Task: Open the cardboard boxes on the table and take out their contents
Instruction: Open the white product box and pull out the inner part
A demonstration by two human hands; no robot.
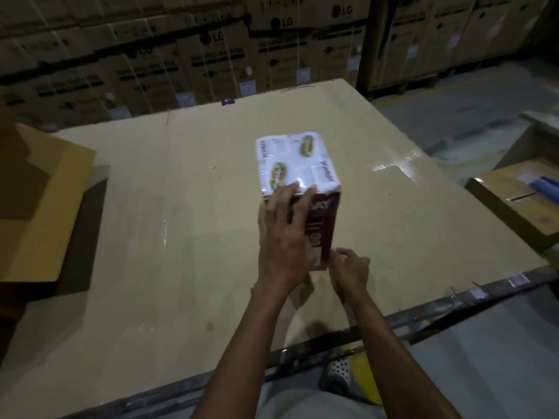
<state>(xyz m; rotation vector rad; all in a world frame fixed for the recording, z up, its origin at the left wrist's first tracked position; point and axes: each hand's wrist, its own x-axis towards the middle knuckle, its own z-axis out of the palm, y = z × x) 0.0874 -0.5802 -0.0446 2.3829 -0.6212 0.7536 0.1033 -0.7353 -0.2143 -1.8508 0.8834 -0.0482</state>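
Note:
A shrink-wrapped pack (298,160) of white and maroon printed cartons stands upright near the middle of the table (181,237). My left hand (282,234) lies flat against its near maroon face, fingertips reaching the top edge. My right hand (351,269) pinches the plastic wrap at the pack's lower right corner. An opened cardboard box (39,207) with raised flaps stands at the table's left edge.
The table top is covered with taped cardboard sheet. A taped cardboard box (520,204) sits at the right, beyond the table edge. Stacks of large LG cartons (211,55) form a wall behind the table. My foot (335,373) shows below the near metal edge.

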